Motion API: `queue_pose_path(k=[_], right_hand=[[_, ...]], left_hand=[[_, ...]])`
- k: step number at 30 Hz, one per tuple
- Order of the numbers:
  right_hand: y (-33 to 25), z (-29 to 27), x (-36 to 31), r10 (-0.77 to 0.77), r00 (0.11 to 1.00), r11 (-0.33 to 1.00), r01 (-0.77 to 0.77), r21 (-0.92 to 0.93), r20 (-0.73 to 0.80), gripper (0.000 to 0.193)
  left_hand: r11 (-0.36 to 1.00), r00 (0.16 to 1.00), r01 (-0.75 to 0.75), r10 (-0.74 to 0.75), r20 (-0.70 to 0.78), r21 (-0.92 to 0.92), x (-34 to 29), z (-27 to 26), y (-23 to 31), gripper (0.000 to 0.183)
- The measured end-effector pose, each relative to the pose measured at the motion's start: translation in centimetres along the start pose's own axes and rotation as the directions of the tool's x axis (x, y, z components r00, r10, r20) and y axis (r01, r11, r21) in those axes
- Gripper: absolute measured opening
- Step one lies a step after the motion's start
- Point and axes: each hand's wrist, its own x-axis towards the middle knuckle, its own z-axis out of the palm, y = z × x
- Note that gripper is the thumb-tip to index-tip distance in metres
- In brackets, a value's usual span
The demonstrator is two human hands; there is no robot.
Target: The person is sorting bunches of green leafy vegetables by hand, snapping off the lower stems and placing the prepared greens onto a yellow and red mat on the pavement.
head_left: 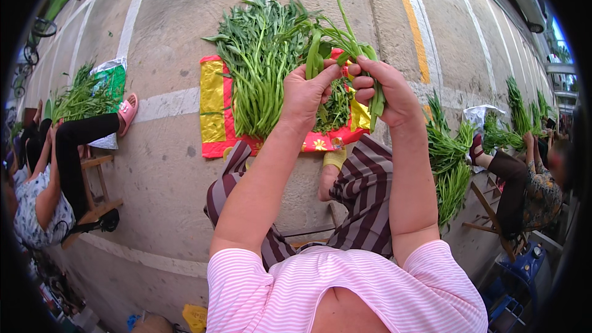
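The fingers [364, 86] of the right hand [385, 92] are curling shut around a small bunch of water spinach stems [345, 40], whose cut ends are hanging down past the palm at the lower side of the fist. The left hand [308, 89] is pinching the same bunch between thumb and fingertips, just beside the right, so both hands are closed on it in front of the chest.

The stems look light, thin and pliant, with soft leaves that would likely bruise or snap if squeezed hard; the firmer lower stalks, where the hands are gripping, seem the safest place to hold.

Beyond the hands, a large pile of water spinach [262, 55] is lying on a red and yellow sheet [213, 102] spread on the pavement [166, 31]. More greens [453, 160] are lying to the right, and other people are sitting at both sides.
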Motion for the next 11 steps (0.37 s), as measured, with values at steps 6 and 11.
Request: queue_pose_path(k=[6,11], right_hand=[[-0.1,-0.9,0.1,-0.050,0.998,0.998,0.048,-0.040,-0.048,0.015],[-0.2,-0.9,-0.1,-0.041,0.998,0.992,0.034,-0.124,-0.052,0.018]], left_hand=[[0.980,0.998,-0.048,0.054,-0.028,0.195,0.3,0.0,-0.3,0.015],[0.948,0.989,-0.089,0.120,-0.085,0.305,0.9,-0.6,-1.1,0.023]])
